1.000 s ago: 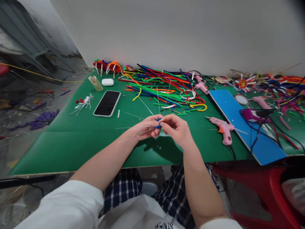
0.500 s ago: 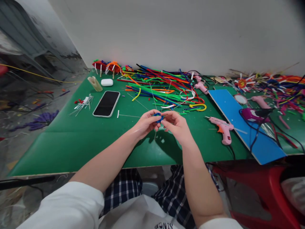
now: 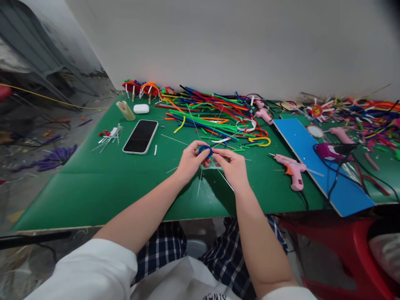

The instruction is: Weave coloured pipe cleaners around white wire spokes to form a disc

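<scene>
Head view, and it's all happening out front: the blue coil (image 3: 205, 151) sits right between the two hands, held up over the green table (image 3: 109, 187), and that's the relation to watch! Left hand (image 3: 191, 160) is the nearer, its fingers curled in around the coil's far and left sides, thumb laid over the near-left edge, barely any gap there. Right hand (image 3: 231, 166) comes in from the other side, thumb and forefinger drawn almost together at the coil's right edge; whether they pinch the blue strand or a wire, I can't tell.

Now, which way does it point? No single way! The coil looks roundish, with no clear long axis of its own, and thin wires (image 3: 225, 178) shoot out from it like spokes: two up and away toward the coloured stems (image 3: 203, 121), some off to the left, one down toward the person, one slanting down and right under the right hand, another running rightward past its knuckles. Phone (image 3: 140, 136) well apart on the left, pink glue gun (image 3: 292, 166) well apart on the right, neither one touched by a hand.
</scene>
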Demonstrator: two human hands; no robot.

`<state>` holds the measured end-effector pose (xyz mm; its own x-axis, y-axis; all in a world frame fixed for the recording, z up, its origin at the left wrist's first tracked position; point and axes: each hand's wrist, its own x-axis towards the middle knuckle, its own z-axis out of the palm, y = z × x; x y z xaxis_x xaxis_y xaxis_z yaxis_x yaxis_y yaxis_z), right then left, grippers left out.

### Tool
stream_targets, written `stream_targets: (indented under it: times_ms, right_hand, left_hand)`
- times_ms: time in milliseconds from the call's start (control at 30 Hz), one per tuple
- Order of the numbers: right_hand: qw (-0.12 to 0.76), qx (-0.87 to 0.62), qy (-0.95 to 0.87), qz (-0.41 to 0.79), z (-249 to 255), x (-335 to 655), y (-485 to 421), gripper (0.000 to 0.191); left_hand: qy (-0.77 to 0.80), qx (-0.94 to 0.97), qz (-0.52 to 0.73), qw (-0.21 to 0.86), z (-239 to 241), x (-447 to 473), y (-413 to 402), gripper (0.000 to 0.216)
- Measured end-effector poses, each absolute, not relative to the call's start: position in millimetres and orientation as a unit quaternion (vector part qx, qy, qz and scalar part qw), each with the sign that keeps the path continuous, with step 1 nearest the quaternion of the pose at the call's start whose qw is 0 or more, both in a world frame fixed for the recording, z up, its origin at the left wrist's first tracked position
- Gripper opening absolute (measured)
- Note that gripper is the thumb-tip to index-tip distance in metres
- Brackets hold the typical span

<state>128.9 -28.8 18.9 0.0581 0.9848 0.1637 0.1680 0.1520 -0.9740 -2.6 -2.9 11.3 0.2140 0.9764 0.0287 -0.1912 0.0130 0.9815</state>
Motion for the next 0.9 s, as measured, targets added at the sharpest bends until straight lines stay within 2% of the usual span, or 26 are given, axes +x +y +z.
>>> stream_targets:
  times_ms: [233, 533, 733, 900]
  right_hand:
    - [0.515, -0.536, -0.556, 0.372, 17.1, 128.0, -25.7, 0.020]
    - [0.517, -0.546, -0.558, 0.352, 14.2, 124.8, -26.8, 0.024]
    - [0.484, -0.539, -0.620, 0.300, 17.5, 128.1, -27.2, 0.021]
    - [0.501, -0.536, -0.602, 0.316, 15.8, 129.2, -26.2, 0.020]
  left_hand:
    - [0.393, 0.494, 0.480, 0.610, 9.9, 0.0, -4.5, 0.027]
    - [0.389, 0.490, 0.478, 0.616, 7.1, 1.3, -4.0, 0.027]
    - [0.377, 0.498, 0.471, 0.623, 6.5, 0.0, -4.6, 0.025]
    - [0.372, 0.509, 0.471, 0.617, 8.5, 0.3, -6.2, 0.026]
